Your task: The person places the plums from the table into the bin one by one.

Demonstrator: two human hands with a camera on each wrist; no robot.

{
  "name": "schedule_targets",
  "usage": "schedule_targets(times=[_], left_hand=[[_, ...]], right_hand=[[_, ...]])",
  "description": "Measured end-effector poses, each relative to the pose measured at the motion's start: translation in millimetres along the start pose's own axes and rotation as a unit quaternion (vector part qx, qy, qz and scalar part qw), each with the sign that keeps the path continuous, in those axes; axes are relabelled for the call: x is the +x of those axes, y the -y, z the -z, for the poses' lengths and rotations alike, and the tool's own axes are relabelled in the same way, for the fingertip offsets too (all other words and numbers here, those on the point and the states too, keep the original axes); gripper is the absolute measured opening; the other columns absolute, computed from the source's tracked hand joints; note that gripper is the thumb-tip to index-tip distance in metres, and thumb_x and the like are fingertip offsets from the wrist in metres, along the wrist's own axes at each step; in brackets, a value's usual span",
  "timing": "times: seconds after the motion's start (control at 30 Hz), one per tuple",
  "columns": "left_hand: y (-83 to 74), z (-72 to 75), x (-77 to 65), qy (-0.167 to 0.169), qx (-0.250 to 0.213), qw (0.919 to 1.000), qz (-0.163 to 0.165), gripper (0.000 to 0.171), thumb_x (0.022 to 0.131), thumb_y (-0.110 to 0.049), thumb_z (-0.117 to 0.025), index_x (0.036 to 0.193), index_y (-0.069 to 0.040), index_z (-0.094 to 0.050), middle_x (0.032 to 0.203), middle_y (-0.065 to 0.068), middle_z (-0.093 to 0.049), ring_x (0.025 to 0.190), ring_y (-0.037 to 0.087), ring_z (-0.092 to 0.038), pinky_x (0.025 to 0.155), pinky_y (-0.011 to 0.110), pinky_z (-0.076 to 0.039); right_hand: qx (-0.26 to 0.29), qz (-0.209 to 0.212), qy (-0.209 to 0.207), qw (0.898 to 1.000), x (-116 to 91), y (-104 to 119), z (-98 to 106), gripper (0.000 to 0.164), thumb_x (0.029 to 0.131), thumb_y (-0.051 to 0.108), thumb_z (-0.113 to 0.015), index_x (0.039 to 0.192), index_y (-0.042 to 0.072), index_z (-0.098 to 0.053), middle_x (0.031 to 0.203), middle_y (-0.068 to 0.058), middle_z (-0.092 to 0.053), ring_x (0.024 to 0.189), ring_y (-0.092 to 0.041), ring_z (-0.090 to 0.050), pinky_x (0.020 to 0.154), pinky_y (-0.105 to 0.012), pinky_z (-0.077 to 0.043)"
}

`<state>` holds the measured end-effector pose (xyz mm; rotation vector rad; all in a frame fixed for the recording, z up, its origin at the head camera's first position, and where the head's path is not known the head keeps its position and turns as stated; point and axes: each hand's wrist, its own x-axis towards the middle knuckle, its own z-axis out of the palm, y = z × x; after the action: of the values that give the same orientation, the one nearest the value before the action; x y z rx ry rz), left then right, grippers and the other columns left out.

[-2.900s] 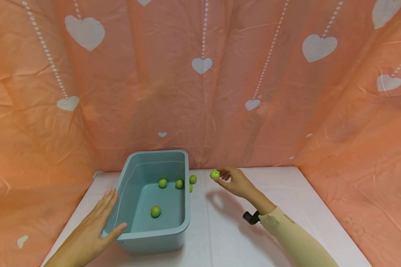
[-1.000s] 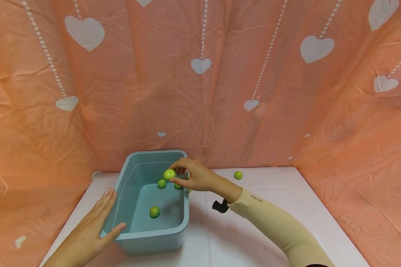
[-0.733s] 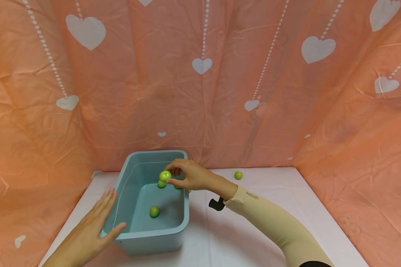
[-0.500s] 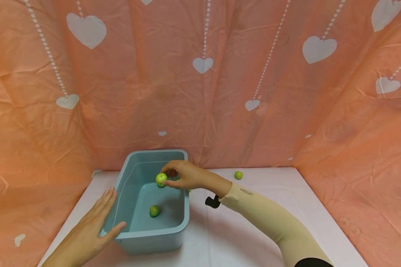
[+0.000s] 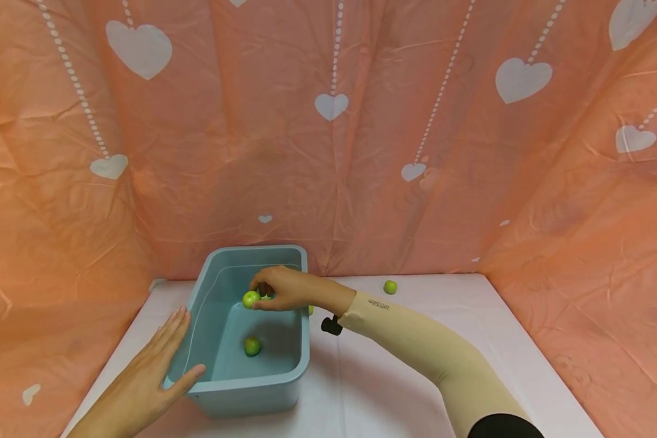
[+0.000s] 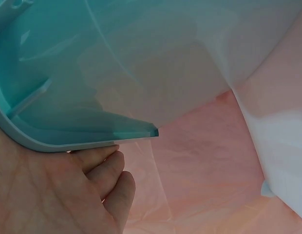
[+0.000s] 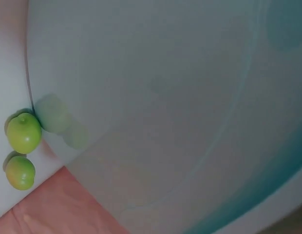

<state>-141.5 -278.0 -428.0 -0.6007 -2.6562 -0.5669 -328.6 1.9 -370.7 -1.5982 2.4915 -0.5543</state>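
Observation:
A small green round fruit [image 5: 250, 300] is pinched between the thumb and fingers of my right hand [image 5: 285, 289], inside the blue-grey plastic bin [image 5: 246, 385]. On the bin floor, nearer to me, lies a second green fruit [image 5: 252, 346]. Another fruit [image 5: 266, 297] shows just behind the held one, partly covered by the hand. My left hand [image 5: 156, 368] rests against the bin's left rim with straight fingers and thumb spread apart. In the left wrist view its fingers [image 6: 107, 173] lie along the outside of the rim. The right wrist view does not clearly show the right hand.
Two green fruits, one upper [image 7: 24, 133] and one lower [image 7: 20, 172], lie outside against the bin wall. A lone fruit [image 5: 390, 287] sits at the back of the white-covered table [image 5: 416, 340]. An orange-pink curtain [image 5: 285, 152] encloses the sides.
My right hand has carried the green fruit leftward from above the table, over the bin's right rim and lower into the bin. The left hand has stayed at the rim.

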Motion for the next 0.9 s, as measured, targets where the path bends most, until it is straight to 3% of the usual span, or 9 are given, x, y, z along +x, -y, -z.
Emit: schedule_targets(times=[0.33, 0.9], left_hand=[[-0.6, -0.4, -1.1, -0.003, 0.000, 1.0000, 0.003, 0.096, 0.098, -0.038, -0.079, 0.168, 0.002, -0.028, 0.176, 0.019, -0.024, 0.162, 0.003, 0.001, 0.118, 0.007, 0.006], [-1.8, 0.2, -1.8, -0.006, -0.003, 1.0000, 0.001, 0.096, 0.098, -0.038, -0.079, 0.168, 0.001, -0.027, 0.176, 0.019, -0.024, 0.163, 0.007, -0.001, 0.118, 0.007, 0.005]], right_hand=[[-0.021, -0.013, 0.062, 0.998, 16.3, 9.8, -6.1, 0.028, 0.103, 0.025, -0.074, 0.123, 0.004, -0.075, 0.106, -0.006, -0.073, 0.090, -0.008, -0.060, 0.081, -0.014, -0.047], [-0.058, -0.028, 0.118, 0.991, 28.6, 10.5, -27.6, 0.027, 0.102, 0.029, -0.076, 0.118, 0.007, -0.076, 0.092, 0.004, -0.069, 0.082, -0.004, -0.061, 0.075, -0.014, -0.048]])
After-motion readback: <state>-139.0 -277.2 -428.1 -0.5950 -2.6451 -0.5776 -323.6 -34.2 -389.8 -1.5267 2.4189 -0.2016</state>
